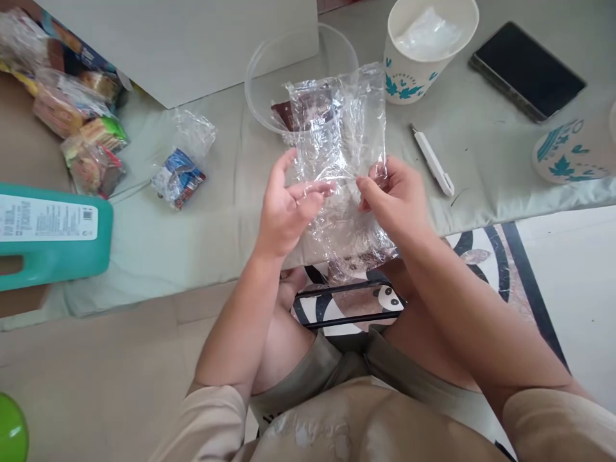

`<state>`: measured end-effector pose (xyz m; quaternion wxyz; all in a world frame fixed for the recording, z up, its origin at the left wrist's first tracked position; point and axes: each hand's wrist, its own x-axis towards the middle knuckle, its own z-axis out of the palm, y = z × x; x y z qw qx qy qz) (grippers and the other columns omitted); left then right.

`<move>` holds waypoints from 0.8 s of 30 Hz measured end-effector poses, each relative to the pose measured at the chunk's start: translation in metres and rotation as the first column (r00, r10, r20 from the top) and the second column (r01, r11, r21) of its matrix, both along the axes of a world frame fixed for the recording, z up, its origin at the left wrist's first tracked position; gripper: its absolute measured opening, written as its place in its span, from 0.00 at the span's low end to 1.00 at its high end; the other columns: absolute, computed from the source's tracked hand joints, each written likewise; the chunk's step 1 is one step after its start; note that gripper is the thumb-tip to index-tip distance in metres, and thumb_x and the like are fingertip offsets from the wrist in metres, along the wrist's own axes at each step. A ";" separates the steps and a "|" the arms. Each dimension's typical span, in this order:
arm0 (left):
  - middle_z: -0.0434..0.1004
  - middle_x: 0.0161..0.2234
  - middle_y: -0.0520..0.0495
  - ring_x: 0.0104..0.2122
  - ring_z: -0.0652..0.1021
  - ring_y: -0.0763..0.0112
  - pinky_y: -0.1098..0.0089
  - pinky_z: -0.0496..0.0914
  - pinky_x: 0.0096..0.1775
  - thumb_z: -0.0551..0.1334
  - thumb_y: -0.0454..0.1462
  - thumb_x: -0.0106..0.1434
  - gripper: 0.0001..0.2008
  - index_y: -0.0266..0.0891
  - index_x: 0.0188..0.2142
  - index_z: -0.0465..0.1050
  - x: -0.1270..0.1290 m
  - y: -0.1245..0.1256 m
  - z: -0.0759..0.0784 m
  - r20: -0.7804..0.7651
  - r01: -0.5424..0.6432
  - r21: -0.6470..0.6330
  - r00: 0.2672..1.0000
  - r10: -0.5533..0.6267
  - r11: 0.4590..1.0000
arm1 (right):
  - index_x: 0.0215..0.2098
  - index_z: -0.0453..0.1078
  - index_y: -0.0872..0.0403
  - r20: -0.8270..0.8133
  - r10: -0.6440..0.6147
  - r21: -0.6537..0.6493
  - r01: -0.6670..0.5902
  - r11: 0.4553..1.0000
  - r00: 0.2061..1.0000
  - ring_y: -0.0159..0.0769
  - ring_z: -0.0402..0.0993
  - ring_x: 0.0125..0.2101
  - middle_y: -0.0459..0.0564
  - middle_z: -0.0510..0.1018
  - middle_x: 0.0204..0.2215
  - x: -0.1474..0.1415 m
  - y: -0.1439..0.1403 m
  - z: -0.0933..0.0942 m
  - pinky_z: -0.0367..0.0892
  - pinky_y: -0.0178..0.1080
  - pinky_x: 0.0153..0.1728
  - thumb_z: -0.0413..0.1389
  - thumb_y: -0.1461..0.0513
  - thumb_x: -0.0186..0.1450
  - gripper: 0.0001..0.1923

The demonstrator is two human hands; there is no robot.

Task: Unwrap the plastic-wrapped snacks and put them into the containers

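Between my hands, above the table's near edge, is a crinkled clear plastic bag (pixel 332 147). My right hand (pixel 397 196) pinches its right side between thumb and fingers. My left hand (pixel 291 208) is at the bag's left side, fingers apart, with thumb and fingertips against the film; whether they grip it is hard to see. Behind the bag stands a clear round plastic bowl (pixel 255 83), and a dark red packet (pixel 283 117) shows through it. A white utility knife (pixel 433 162) lies right of my right hand.
A paper cup (pixel 409 77) with clear plastic inside stands at the back, near a phone (pixel 529 70) and a second cup (pixel 572 154). At left are a small blue packet (pixel 179 178), several wrapped snacks (pixel 81 115) and a teal jug (pixel 58 256). A large white box (pixel 202 45) stands behind.
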<state>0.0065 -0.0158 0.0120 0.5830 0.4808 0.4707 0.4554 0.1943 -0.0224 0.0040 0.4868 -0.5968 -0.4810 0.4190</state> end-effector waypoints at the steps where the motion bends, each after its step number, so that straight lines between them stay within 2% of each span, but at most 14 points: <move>1: 0.85 0.40 0.49 0.43 0.86 0.56 0.59 0.78 0.47 0.74 0.51 0.58 0.37 0.51 0.62 0.62 0.004 -0.001 0.000 -0.018 -0.012 0.011 1.000 0.012 1.000 | 0.27 0.59 0.48 0.002 -0.012 0.008 0.012 1.000 1.000 0.29 0.67 0.18 0.38 0.66 0.18 0.000 0.000 0.000 0.67 0.34 0.20 0.62 0.59 0.63 0.14; 5: 0.86 0.38 0.49 0.37 0.87 0.62 0.63 0.79 0.44 0.68 0.41 0.66 0.31 0.49 0.65 0.59 0.006 0.001 0.002 -0.082 -0.034 -0.005 0.996 0.034 0.999 | 0.26 0.59 0.49 0.009 -0.012 0.014 0.011 1.000 1.000 0.29 0.67 0.17 0.38 0.67 0.16 0.003 -0.003 0.002 0.65 0.35 0.20 0.61 0.61 0.63 0.14; 10: 0.86 0.32 0.56 0.31 0.85 0.70 0.70 0.80 0.38 0.67 0.43 0.68 0.41 0.50 0.72 0.45 -0.009 0.003 0.001 -0.106 0.010 0.097 0.994 0.000 0.995 | 0.27 0.58 0.49 0.014 0.025 0.090 -0.026 0.996 1.000 0.28 0.66 0.15 0.37 0.66 0.15 0.008 -0.011 0.001 0.62 0.35 0.20 0.62 0.56 0.66 0.18; 12: 0.86 0.30 0.57 0.29 0.85 0.72 0.71 0.80 0.37 0.67 0.46 0.68 0.37 0.51 0.70 0.51 -0.012 0.002 -0.001 -0.109 0.026 0.208 0.994 -0.004 0.978 | 0.32 0.59 0.48 -0.028 0.031 0.123 -0.028 0.992 0.999 0.28 0.66 0.16 0.36 0.67 0.17 0.010 -0.014 0.000 0.64 0.34 0.21 0.62 0.52 0.68 0.16; 14: 0.86 0.31 0.55 0.30 0.85 0.72 0.72 0.81 0.36 0.65 0.46 0.70 0.22 0.49 0.61 0.67 -0.015 0.000 -0.002 -0.110 0.042 0.349 0.994 -0.004 0.936 | 0.42 0.61 0.45 -0.079 0.033 0.172 -0.019 0.985 0.996 0.29 0.68 0.17 0.35 0.70 0.19 0.012 -0.018 0.001 0.68 0.36 0.24 0.62 0.50 0.68 0.15; 15: 0.86 0.32 0.53 0.32 0.86 0.72 0.72 0.81 0.37 0.64 0.45 0.71 0.15 0.46 0.54 0.72 -0.016 -0.001 -0.002 -0.120 0.053 0.411 0.993 -0.003 0.910 | 0.48 0.61 0.43 -0.092 0.037 0.204 -0.018 0.979 0.995 0.30 0.70 0.19 0.35 0.71 0.20 0.013 -0.021 0.002 0.71 0.37 0.26 0.63 0.50 0.68 0.18; 17: 0.87 0.36 0.50 0.36 0.87 0.71 0.72 0.81 0.39 0.64 0.41 0.71 0.08 0.43 0.46 0.78 -0.019 -0.003 -0.001 -0.163 0.084 0.501 0.987 -0.001 0.862 | 0.57 0.59 0.40 -0.081 0.077 0.288 -0.051 0.956 0.994 0.33 0.75 0.24 0.37 0.74 0.25 0.016 -0.026 0.005 0.75 0.40 0.32 0.65 0.50 0.66 0.27; 19: 0.87 0.38 0.49 0.38 0.87 0.70 0.72 0.82 0.40 0.66 0.36 0.67 0.11 0.43 0.48 0.79 -0.021 -0.005 0.001 -0.218 0.119 0.553 0.976 0.005 0.825 | 0.60 0.59 0.40 -0.017 0.142 0.367 -0.126 0.921 0.990 0.35 0.77 0.29 0.40 0.76 0.29 0.019 -0.030 0.009 0.77 0.42 0.35 0.66 0.52 0.65 0.30; 21: 0.86 0.38 0.50 0.39 0.87 0.70 0.71 0.82 0.41 0.66 0.33 0.64 0.18 0.43 0.54 0.77 -0.022 -0.005 0.001 -0.286 0.133 0.580 0.957 0.048 0.803 | 0.59 0.65 0.42 0.094 0.160 0.414 -0.185 0.891 0.983 0.36 0.78 0.32 0.43 0.77 0.31 0.022 -0.033 0.013 0.77 0.43 0.37 0.64 0.57 0.65 0.25; 24: 0.86 0.36 0.51 0.36 0.85 0.71 0.70 0.80 0.41 0.66 0.33 0.65 0.15 0.43 0.51 0.79 -0.023 -0.003 0.000 -0.426 0.135 0.632 0.883 0.197 0.763 | 0.49 0.73 0.45 0.299 0.044 0.460 -0.185 0.869 0.953 0.35 0.77 0.32 0.45 0.77 0.31 0.023 -0.035 0.018 0.76 0.43 0.37 0.59 0.65 0.65 0.15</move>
